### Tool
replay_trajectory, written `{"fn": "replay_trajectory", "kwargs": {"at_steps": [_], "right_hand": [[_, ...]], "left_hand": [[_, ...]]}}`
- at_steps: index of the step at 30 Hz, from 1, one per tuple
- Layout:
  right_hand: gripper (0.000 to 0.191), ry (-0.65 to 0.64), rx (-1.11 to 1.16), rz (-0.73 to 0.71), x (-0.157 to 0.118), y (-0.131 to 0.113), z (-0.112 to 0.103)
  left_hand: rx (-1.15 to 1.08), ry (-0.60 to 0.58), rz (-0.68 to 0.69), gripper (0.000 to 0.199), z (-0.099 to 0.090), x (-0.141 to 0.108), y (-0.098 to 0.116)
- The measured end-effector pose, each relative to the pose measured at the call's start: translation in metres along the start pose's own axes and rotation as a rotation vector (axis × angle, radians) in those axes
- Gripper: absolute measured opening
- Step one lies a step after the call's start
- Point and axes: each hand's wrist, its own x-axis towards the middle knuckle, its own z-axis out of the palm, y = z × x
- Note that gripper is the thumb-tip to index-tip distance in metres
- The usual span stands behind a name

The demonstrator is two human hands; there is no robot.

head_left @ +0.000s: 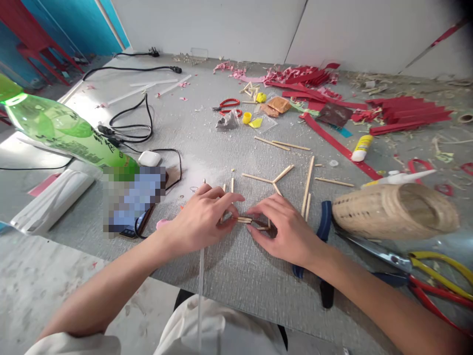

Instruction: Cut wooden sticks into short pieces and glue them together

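A short pair of thin wooden sticks (pixel 244 220) lies side by side between my two hands. The thumb and fingers of my left hand (pixel 201 217) pinch their left end. My right hand (pixel 286 229) is curled at the other end, thumb and forefinger apart on either side of the sticks; whether they touch is unclear. Beyond my hands, sticks form a Y shape (pixel 274 181). A longer stick (pixel 308 185) lies to the right, and a single stick (pixel 334 182) farther right. Part of another stick under my right palm is hidden.
At left are a green bottle (pixel 70 130), a phone (pixel 138 199) and black cables (pixel 148 118). To the right lie a bamboo tube (pixel 373 212), large shears (pixel 391 261) and a glue bottle (pixel 362 148). Red paper strips (pixel 402 111) and small red pliers (pixel 228 104) are farther back.
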Motion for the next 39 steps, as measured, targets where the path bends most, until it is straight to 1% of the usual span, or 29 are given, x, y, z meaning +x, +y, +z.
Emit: {"fn": "replay_trajectory", "kwargs": {"at_steps": [8,14,17,20,23,26,30,34,37,39], "right_hand": [[0.007,0.019,0.006,0.004,-0.005,0.003,0.000],[0.006,0.039,0.036,-0.008,-0.002,0.003,0.002],[0.008,0.044,0.042,-0.015,-0.001,0.004,0.003],[0.009,0.050,0.054,-0.017,0.000,0.005,0.004],[0.008,0.052,0.064,-0.025,0.000,0.006,0.005],[0.007,0.056,0.060,-0.032,0.000,0.006,0.005],[0.007,0.059,0.052,-0.040,-0.002,0.006,0.004],[0.008,0.045,0.053,-0.037,-0.002,0.006,0.004],[0.007,0.051,0.058,-0.041,-0.002,0.007,0.004],[0.008,0.058,0.063,-0.049,-0.001,0.007,0.004]], "left_hand": [[0.013,0.028,0.027,0.036,0.004,0.000,-0.002],[-0.020,0.054,0.042,0.031,0.007,0.000,-0.003],[-0.065,0.059,0.020,0.028,0.007,0.000,-0.002],[-0.118,0.040,-0.031,0.025,0.006,0.001,-0.001],[-0.155,0.020,-0.077,0.021,0.006,0.002,-0.002],[-0.160,0.008,-0.096,0.016,0.004,0.003,-0.003],[-0.118,0.015,-0.090,0.013,0.002,0.004,-0.002],[-0.047,0.051,-0.067,0.010,0.002,0.003,0.001],[0.036,0.081,-0.019,0.004,0.003,0.001,0.005],[0.092,0.093,0.025,0.007,0.003,0.001,0.008]]}}
